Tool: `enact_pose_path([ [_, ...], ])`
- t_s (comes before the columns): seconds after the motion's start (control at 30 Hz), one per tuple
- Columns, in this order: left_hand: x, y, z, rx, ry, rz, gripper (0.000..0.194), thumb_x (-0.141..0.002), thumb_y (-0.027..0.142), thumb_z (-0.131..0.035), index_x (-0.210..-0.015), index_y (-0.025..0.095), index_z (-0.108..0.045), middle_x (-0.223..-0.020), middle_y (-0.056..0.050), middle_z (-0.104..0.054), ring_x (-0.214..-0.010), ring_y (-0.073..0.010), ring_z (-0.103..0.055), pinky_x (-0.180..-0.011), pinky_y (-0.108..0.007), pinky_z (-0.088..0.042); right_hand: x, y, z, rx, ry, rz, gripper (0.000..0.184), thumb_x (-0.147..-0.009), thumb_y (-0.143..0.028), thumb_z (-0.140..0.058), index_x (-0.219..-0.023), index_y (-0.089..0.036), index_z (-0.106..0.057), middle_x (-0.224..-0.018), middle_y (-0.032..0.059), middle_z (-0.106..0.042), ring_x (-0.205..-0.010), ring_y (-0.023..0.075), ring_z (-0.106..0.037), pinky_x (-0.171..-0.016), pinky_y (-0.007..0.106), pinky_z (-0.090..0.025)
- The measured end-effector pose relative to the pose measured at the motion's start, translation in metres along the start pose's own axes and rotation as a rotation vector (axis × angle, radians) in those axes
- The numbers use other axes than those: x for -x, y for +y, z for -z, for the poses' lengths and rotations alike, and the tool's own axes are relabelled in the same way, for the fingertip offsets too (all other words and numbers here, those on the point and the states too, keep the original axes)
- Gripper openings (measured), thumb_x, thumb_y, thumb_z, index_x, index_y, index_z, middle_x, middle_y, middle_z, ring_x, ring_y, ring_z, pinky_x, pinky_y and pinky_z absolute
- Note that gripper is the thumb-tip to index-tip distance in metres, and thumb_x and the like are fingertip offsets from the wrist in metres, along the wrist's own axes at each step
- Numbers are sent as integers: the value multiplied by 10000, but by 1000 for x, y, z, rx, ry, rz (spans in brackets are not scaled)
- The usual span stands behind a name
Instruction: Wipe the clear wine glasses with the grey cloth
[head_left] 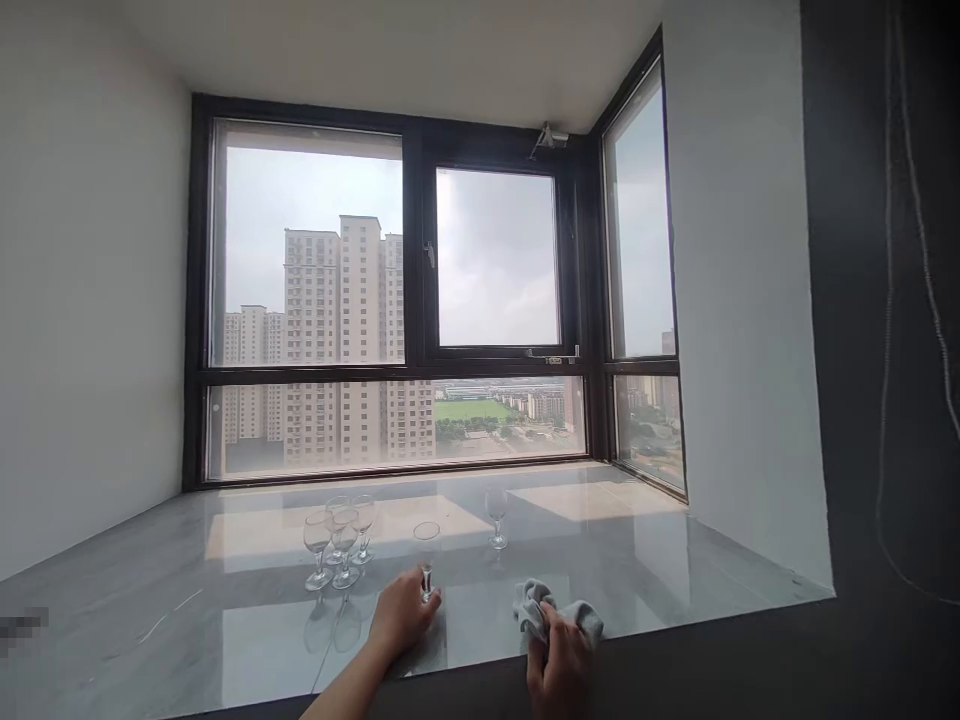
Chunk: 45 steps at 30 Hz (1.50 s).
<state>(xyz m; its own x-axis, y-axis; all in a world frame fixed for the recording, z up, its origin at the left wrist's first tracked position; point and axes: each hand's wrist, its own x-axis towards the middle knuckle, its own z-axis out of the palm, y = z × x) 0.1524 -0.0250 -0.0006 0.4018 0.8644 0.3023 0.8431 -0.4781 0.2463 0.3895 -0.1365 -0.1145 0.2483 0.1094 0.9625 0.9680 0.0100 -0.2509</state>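
Observation:
My left hand [405,612] is closed around the stem of a clear stemmed glass [427,538], its thumb low near the foot. The glass stands upright at the sill's surface; whether its foot touches the stone I cannot tell. A crumpled light grey cloth [534,606] is gripped in my right hand [562,662] at the front edge of the sill. Left of my left hand, several similar stemmed glasses [318,545] stand upright in a close group. Another upright glass [496,515] stands alone farther back, between and beyond my hands.
The glossy grey windowsill [262,600] reflects the light and ends in a front edge near me. Dark-framed windows [307,372] rise behind it, with tall buildings outside. White walls [750,350] flank both sides. A cord [889,330] hangs at the far right.

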Motion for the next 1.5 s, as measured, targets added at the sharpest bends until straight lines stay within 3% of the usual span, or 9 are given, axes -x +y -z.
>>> enact_pose_path([
  [0.33, -8, -9, -10, -10, 9, -4, 232, -903, 403, -480, -926, 205, -599, -951, -76, -721, -887, -230, -668, -695, -287, -381, 2, -7, -12, 57, 60, -58, 346, -999, -396, -389, -1171, -175, -592, -987, 116, -711, -914, 271, -627, -893, 425, -424],
  [0.6, -7, -5, -6, -41, -15, -11, 246, -926, 399, -452, -955, 202, -596, -985, -88, -722, -929, -241, -671, -732, -298, -403, 4, 1, -5, -26, -5, -49, 391, -993, -452, -414, -1202, -178, -598, -1023, 127, -707, -940, 267, -642, -887, 425, -455],
  [0.9, -3, -1, -3, -43, -27, 14, 249, -925, 402, -460, -973, 201, -600, -1019, -97, -716, -953, -244, -667, -760, -301, -415, 7, -3, -16, 47, 29, -112, 432, -996, -470, -370, -1192, -157, -594, -983, 140, -718, -904, 287, -650, -884, 460, -450],
  [1.23, -2, 0, -3, -18, -30, 30, 278, -908, 424, -477, -1010, 202, -610, -1028, -111, -712, -969, -264, -671, -778, -313, -425, 8, 9, -4, 8, -11, 25, 409, -1005, -449, -373, -1212, -162, -578, -1048, 144, -716, -955, 282, -647, -898, 436, -438],
  [1.5, 0, 2, 0, -9, -26, 27, 288, -900, 421, -473, -1028, 209, -621, -1013, -104, -716, -981, -264, -668, -787, -316, -436, 6, -3, -11, 45, 41, -67, 424, -1002, -444, -357, -1174, -130, -585, -1000, 148, -716, -915, 281, -634, -921, 448, -414],
])
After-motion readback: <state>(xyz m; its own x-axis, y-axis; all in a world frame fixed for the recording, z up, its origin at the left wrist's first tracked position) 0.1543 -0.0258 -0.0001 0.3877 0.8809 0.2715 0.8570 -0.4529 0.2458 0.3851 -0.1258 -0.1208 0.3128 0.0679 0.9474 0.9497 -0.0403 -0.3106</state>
